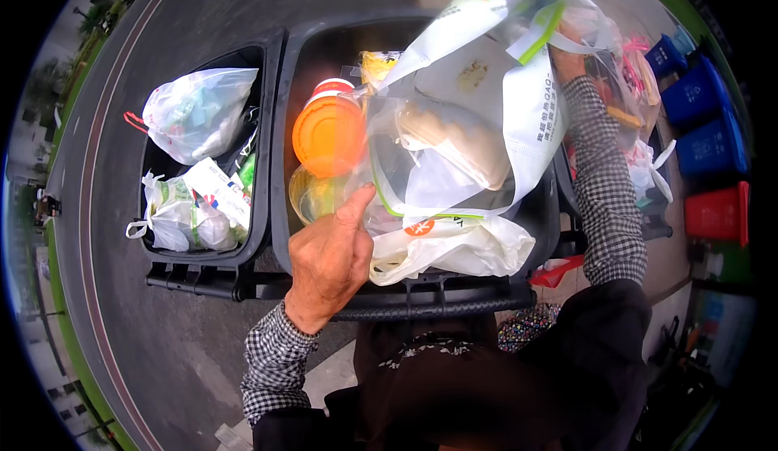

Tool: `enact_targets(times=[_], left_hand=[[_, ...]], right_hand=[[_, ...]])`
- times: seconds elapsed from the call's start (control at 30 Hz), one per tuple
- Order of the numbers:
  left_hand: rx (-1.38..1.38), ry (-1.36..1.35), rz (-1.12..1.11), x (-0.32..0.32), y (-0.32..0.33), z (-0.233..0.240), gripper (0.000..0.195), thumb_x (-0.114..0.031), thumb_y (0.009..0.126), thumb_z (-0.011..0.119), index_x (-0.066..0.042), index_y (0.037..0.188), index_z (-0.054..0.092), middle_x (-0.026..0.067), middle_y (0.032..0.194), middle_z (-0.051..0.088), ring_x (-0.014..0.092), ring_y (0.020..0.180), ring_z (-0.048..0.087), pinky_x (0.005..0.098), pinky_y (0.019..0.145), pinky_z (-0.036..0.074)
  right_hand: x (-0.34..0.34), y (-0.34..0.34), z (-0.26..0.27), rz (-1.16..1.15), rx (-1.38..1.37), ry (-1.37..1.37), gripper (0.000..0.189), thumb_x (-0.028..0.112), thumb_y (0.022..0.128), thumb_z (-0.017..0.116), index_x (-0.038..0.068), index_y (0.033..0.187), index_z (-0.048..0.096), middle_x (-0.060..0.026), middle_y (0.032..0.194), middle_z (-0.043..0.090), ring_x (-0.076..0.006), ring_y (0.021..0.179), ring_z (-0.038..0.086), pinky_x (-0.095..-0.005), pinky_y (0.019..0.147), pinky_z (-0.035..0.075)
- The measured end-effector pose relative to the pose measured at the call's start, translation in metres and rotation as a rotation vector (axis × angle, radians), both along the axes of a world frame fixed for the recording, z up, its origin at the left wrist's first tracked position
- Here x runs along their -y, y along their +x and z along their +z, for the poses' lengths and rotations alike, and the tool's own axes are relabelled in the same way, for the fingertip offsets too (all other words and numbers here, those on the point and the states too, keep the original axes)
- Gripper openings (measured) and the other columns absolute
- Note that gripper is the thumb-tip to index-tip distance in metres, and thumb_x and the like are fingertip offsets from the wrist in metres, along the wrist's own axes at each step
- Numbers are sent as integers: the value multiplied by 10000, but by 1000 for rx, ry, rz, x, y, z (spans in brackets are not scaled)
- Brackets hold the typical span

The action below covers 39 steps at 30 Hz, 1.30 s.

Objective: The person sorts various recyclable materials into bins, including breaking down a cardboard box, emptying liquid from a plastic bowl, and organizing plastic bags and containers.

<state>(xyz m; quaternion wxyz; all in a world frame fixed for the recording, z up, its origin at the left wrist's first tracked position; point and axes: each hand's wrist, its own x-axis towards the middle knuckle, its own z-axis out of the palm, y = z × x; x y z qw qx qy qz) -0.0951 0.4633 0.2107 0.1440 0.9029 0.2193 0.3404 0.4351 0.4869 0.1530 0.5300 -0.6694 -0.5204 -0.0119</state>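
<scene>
A large white plastic bag with green edging [538,110] stands spread above the middle wheeled bin [281,147], its clear side facing me. My left hand [333,250] grips the near left edge of clear plastic, thumb pointing up. My right hand [568,59] is at the bag's far right, partly behind its handle; its fingers are hidden and its grip cannot be told. Pale packaging [456,141] shows through the clear side. Left of it are a round orange lid [328,138], a clear round tub [307,192] and a yellow packet [380,65]. A crumpled white bag [462,250] lies over the near rim.
A smaller black bin [267,208] with tied bags [197,113] adjoins on the left. More filled bags [641,86] are at right, beyond my right forearm. Blue bins [711,147] and a red bin [717,214] stand farther right. The bin's handle bar [437,308] is close to my body.
</scene>
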Motion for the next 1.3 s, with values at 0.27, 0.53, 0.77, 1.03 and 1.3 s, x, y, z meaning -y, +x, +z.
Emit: enact_targets(times=[0.27, 0.53, 0.77, 1.03, 1.3], left_hand=[[221, 17, 186, -15, -23, 10, 388, 101, 905, 583, 64, 1286, 641, 144, 919, 722, 200, 661, 665, 310, 653, 543], [594, 27, 288, -18, -31, 45, 405, -8, 1040, 464, 79, 1432, 514, 24, 725, 561, 84, 698, 548, 277, 778, 546], [600, 27, 380, -33, -35, 36, 505, -57, 1057, 450, 51, 1543, 369, 56, 802, 648, 68, 685, 524, 230, 644, 452], [782, -180, 475, -30, -10, -22, 592, -190, 1094, 468, 66, 1585, 258, 83, 909, 682, 120, 748, 538, 282, 716, 463], [919, -179, 412, -24, -11, -11, 424, -231, 1107, 497, 65, 1407, 447, 119, 963, 708, 124, 787, 557, 270, 783, 477]], right_hand=[[9, -17, 24, -22, 85, 27, 435, 377, 1095, 527, -15, 1178, 695, -42, 952, 709, -98, 878, 611, -273, 794, 497], [25, 28, -1, -302, 457, 92, 391, 323, 1090, 497, 8, 1247, 666, -111, 1060, 711, -181, 995, 641, -327, 887, 494], [39, -14, 21, -155, -157, -35, 306, 224, 1069, 568, -6, 1225, 695, -83, 1021, 731, -127, 882, 660, -275, 804, 515], [34, -23, 35, 17, 134, 88, 316, 261, 1070, 581, -10, 1192, 686, -69, 1027, 732, -114, 897, 657, -273, 818, 516], [69, -139, 147, 126, 43, 541, 314, 249, 1053, 624, -19, 1215, 641, -103, 1060, 726, -165, 955, 688, -293, 908, 531]])
